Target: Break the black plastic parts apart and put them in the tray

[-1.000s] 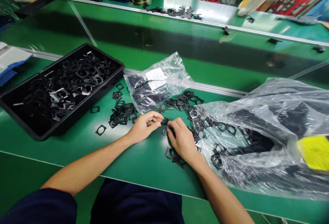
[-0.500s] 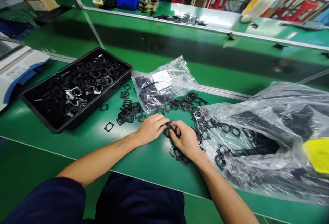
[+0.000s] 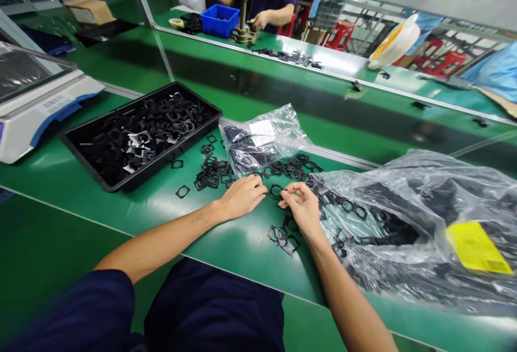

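Observation:
My right hand [image 3: 302, 205] pinches a thin black square frame with a round hole [image 3: 276, 190] between thumb and fingertips, just above the green table. To its left, my left hand [image 3: 244, 197] rests near the tabletop with fingers curled together; what lies under them, if anything, is hidden. A loose heap of similar black frames [image 3: 212, 173] lies beyond my left wrist. Several more frames [image 3: 284, 240] are spread below my right hand. Behind both hands sits a clear bag with a white label [image 3: 264, 142], black parts inside it.
A black tray [image 3: 121, 186] full of black parts stands at the left, beside a white and blue device [image 3: 60, 105]. A large clear plastic bag [image 3: 404, 282] with a yellow label [image 3: 479, 247] covers the right side. Across the bench, a co-worker's hand [image 3: 262, 20] is near a blue bin [image 3: 220, 21].
My hands have drawn apart from the piece between them, and the frame now stays in my right fingers. The view has tilted up, showing more of the co-worker.

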The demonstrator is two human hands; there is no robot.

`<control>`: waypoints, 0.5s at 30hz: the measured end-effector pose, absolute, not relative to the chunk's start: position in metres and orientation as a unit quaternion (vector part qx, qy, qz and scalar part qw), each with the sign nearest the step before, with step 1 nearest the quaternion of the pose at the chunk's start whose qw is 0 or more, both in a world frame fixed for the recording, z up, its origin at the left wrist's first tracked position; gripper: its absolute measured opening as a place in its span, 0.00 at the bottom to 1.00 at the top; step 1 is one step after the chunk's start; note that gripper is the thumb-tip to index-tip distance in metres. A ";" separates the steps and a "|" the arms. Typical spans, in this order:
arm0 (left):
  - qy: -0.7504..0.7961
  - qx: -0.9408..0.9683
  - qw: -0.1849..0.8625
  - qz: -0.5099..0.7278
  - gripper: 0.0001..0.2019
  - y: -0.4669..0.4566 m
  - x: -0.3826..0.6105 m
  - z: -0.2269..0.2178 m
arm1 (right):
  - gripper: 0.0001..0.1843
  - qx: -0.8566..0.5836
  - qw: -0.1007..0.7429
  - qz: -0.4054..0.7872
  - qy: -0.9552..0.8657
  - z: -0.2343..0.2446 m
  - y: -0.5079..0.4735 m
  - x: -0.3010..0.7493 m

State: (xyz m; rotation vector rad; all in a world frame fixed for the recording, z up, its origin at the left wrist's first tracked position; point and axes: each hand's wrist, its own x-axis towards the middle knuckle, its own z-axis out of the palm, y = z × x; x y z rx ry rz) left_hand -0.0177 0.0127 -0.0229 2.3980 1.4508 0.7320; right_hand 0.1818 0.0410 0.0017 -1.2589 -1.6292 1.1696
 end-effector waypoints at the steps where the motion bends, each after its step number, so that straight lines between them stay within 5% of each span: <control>1: 0.496 0.824 0.117 0.248 0.06 0.014 -0.018 -0.021 | 0.24 -0.494 0.374 0.449 -0.644 0.001 0.040 0.181; 15: 0.496 0.850 0.021 0.178 0.12 0.008 -0.036 0.005 | 0.11 -0.479 0.265 0.236 -0.803 0.011 0.050 0.148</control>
